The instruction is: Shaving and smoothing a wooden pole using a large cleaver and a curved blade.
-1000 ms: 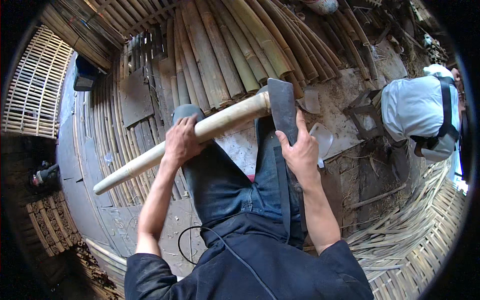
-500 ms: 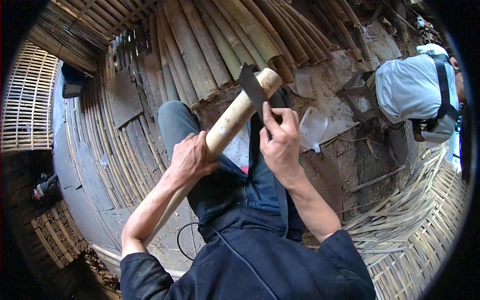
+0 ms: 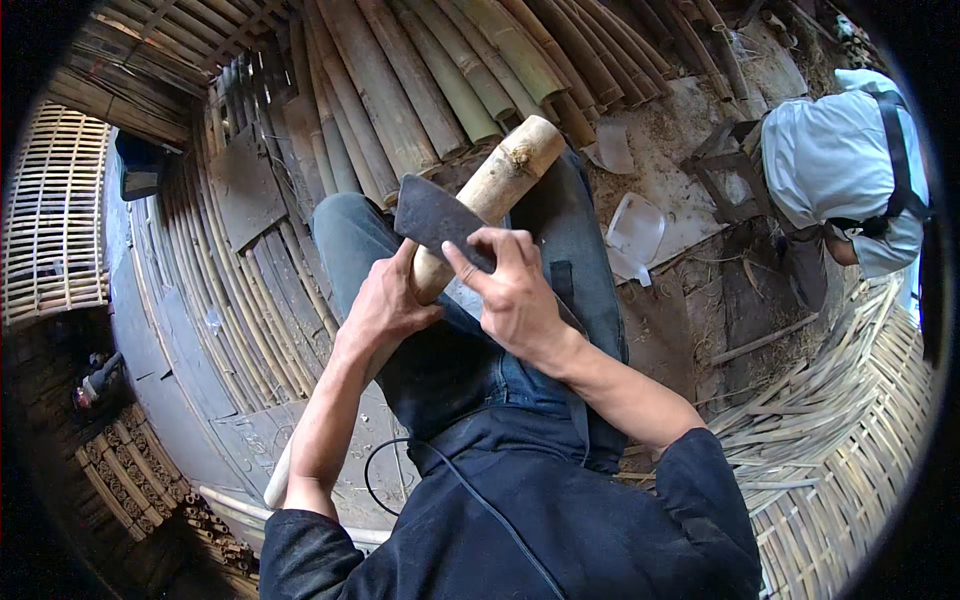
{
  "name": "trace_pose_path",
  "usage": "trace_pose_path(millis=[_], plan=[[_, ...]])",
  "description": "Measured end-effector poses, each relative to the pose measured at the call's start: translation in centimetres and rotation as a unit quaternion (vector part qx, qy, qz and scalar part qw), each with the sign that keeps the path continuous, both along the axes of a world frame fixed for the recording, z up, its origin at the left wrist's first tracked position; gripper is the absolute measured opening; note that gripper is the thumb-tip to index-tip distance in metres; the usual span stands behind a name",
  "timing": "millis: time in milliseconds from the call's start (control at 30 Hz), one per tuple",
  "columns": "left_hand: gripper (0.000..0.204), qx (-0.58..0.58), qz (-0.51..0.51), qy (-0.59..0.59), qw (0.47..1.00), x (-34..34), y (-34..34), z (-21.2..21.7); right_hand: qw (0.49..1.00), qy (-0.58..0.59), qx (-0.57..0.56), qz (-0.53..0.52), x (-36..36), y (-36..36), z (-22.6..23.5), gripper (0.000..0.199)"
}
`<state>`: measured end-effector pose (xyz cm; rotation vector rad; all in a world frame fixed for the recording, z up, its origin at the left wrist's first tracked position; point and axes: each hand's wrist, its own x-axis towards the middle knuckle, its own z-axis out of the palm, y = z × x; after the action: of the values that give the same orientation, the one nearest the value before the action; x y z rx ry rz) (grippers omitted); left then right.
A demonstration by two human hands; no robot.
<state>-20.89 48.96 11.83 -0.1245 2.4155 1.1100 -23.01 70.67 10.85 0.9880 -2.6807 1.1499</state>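
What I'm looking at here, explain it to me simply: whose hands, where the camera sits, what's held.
No machine here: these are a person's left hand and right hand, both bare. The camera is worn on the head and looks down; its wide lens bends straight edges. The left fingers grip a pale pole; the right fingers hold a dark blade over it. On the ground ahead lie bamboo lengths, with a clear tray to the right.
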Motion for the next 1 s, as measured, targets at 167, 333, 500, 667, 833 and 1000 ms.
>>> trace_pose_path(millis=[167,333,500,667,833,1000], plan=[[0.086,-0.055,0.012,0.005,0.998,1.5,0.2,1.0,0.988,0.042,0.002,-0.151,-6.1,4.0,-1.7,0.082],[0.090,-0.078,-0.008,-0.008,0.997,0.7,0.7,0.4,0.982,-0.037,-0.118,-0.143,-5.2,3.5,-1.5,0.082],[0.090,-0.124,-0.036,-0.030,0.991,1.1,0.0,-0.6,0.993,-0.094,-0.068,-0.014,-0.6,0.5,0.2,0.065],[0.091,-0.069,-0.008,-0.014,0.997,0.2,1.1,0.8,0.985,-0.047,-0.081,-0.142,-6.2,2.2,0.4,0.081],[0.088,-0.063,0.014,0.005,0.998,-0.2,0.7,0.8,0.964,-0.180,-0.145,-0.134,-8.5,1.6,1.2,0.080],[0.089,-0.060,0.012,-0.006,0.998,0.1,0.6,1.0,0.812,-0.445,-0.375,-0.054,-10.6,7.1,8.2,0.061]])
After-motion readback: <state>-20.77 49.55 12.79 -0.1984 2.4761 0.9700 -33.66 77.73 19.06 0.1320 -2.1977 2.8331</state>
